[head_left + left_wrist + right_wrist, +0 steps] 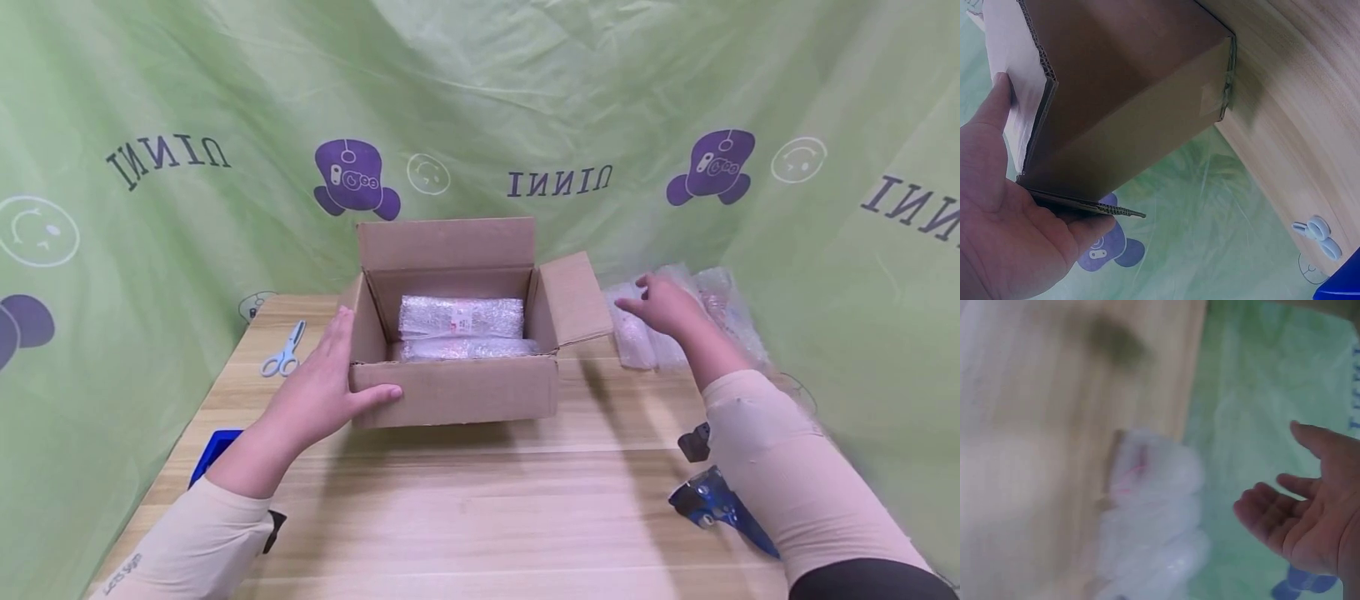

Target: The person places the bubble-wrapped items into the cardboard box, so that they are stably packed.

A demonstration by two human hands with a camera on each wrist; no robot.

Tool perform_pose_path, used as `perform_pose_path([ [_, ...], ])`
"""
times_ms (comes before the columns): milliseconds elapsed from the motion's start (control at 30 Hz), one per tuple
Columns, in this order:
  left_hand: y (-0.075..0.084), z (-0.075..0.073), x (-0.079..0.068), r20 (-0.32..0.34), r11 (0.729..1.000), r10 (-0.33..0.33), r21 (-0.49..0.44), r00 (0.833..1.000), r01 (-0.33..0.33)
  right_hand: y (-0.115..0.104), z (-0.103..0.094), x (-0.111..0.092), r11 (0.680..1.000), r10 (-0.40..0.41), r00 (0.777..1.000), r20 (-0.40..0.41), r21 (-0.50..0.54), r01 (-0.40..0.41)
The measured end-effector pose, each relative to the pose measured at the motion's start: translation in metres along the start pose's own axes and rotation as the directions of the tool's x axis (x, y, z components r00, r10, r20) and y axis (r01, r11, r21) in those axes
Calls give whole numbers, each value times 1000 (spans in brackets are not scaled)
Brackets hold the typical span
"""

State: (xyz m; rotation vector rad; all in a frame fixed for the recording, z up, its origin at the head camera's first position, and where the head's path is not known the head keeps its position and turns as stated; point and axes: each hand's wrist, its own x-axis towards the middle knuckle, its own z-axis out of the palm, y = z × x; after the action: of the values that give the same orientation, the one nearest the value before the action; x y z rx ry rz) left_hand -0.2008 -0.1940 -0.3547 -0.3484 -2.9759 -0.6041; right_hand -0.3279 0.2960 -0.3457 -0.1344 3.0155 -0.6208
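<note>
An open cardboard box (454,392) stands on the wooden table, holding two bubble-wrapped packages (461,317) stacked front to back. My left hand (315,379) rests against the box's front left corner, the thumb extended over the front flap and the fingers along the left one. In the left wrist view, the thumb touches the pale flap (1021,94). Over more bubble-wrapped packages (636,337), right of the box, hovers my right hand (667,307). Its fingers are relaxed, and in the right wrist view a gap separates that hand from the wrapped packages (1154,506), which look blurred.
Light blue scissors (282,350) lie left of the box. A blue object (215,452) shows partly behind the left forearm. Near the right forearm is a blue and metallic tool (716,504), partly covered. A green printed curtain (465,108) surrounds the table.
</note>
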Motion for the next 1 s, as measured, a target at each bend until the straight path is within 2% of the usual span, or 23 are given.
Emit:
perform_pose_path([
  [167, 0, 0, 0, 5, 1000, -3, -2, 1000, 3, 18, 18, 2, 997, 32, 993, 117, -71, -24],
  [400, 1, 0, 0, 5, 1000, 5, -1, 1000, -5, 32, 37, 2, 993, 115, 960, 256, -53, -104],
  [500, 1, 0, 0, 6, 1000, 4, -1, 1000, -4, 33, 44, 2, 988, 149, 955, 255, -67, -136],
  [633, 1, 0, 0, 7, 1000, 1, 3, 1000, -1, 32, 49, 1, 983, 176, 961, 214, -96, -159],
  [767, 1, 0, 0, 3, 1000, 3, 6, 1000, -3, 32, 51, 1, 984, 164, 970, 177, -99, -148],
  [900, 1, -1, 0, 2, 1000, 1, 6, 1000, -1, 34, 49, -1, 989, 143, 977, 158, -60, -135],
  [1000, 1, -1, -1, 3, 1000, 0, 7, 1000, 0, 36, 46, -2, 990, 137, 977, 165, 8, -140],
])
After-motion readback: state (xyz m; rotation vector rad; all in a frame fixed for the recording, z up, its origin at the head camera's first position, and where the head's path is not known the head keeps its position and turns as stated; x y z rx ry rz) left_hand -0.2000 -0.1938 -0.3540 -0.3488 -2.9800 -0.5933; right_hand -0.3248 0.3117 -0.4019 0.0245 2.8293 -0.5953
